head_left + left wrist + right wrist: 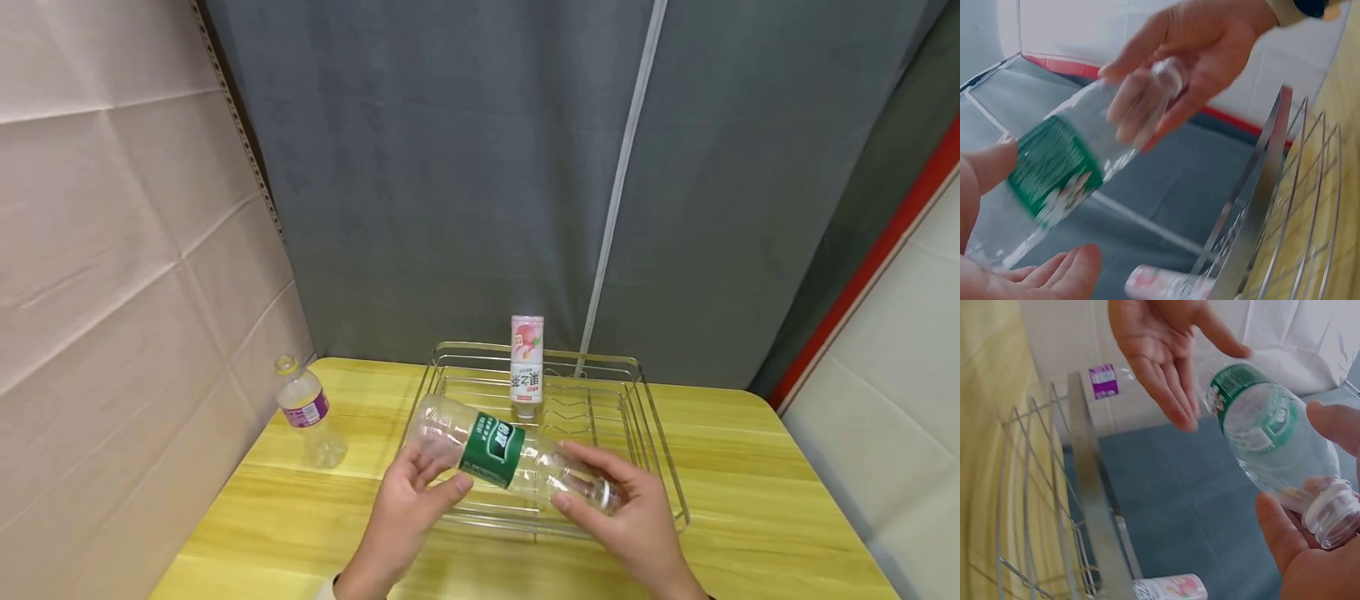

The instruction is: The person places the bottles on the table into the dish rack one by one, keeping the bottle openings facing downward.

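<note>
My right hand (637,517) grips a clear plastic bottle with a green label (492,450) by its neck end. That bottle lies tilted in the air above the wire rack (660,433), its uncapped mouth toward the right and its base toward the left. Around the base end is my left hand (408,500), thumb in front, its fingers extended in the right wrist view (1160,362). Whether the left hand touches the bottle is hard to tell. A pink-and-white labelled bottle (527,358) stands upside down in the rack, neck downward.
An uncapped clear bottle with a purple label (306,410) stands on the yellow wood-grain table (247,517), left of the rack. A grey curtain (450,183) hangs behind the table. Pale cloth (135,292) covers the left side, and a white panel (900,333) the right.
</note>
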Available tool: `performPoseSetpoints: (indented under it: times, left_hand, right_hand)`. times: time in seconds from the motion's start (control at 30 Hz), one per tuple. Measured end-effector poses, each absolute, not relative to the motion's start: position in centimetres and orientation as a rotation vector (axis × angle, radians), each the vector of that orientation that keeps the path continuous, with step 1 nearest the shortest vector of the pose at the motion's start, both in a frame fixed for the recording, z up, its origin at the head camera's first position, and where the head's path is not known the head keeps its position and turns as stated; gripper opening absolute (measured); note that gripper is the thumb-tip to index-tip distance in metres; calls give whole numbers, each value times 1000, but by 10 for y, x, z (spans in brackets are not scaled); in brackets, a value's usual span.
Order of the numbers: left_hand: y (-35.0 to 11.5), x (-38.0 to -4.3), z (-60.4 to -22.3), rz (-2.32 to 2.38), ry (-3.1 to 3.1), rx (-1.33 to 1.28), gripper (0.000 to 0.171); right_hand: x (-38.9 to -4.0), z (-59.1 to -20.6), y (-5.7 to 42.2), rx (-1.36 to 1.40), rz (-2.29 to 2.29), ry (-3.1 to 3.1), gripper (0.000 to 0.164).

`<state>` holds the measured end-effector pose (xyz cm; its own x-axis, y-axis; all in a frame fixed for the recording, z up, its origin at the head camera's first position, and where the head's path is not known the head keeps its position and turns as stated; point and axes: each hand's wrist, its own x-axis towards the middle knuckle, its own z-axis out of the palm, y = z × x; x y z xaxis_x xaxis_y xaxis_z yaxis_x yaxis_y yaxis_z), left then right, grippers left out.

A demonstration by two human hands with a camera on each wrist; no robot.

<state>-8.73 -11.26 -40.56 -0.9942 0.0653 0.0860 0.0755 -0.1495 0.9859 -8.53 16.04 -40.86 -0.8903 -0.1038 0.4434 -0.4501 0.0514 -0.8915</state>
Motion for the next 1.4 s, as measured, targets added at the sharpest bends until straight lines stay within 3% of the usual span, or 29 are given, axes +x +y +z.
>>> performPoseSetpoints:
  times: [0.13,0.37,0.8,1.1,1.4]
  left_hand:
    - [-102,-86,-407,-2547,-1879,-199,83]
    - [-91,-86,-406,-2705,-1646,-279,64]
    - [-94,-91,-405,-2707,-1623,-261,73]
    - [-113,-112,-398,-2629,-1696,-272,72]
    - [-136,-148,-394,-2501,-1819,-243,68]
  right_hand:
    - [-83,-411,149,485,1965,-2066,51]
    - [-79,-415,138,387,1966,-2099,51]
    - [-80,-417,138,388,1967,-2167,52]
    - [-84,-421,156,563,1909,-2145,50]
    - [-80,-418,188,303,1870,-2351,52]
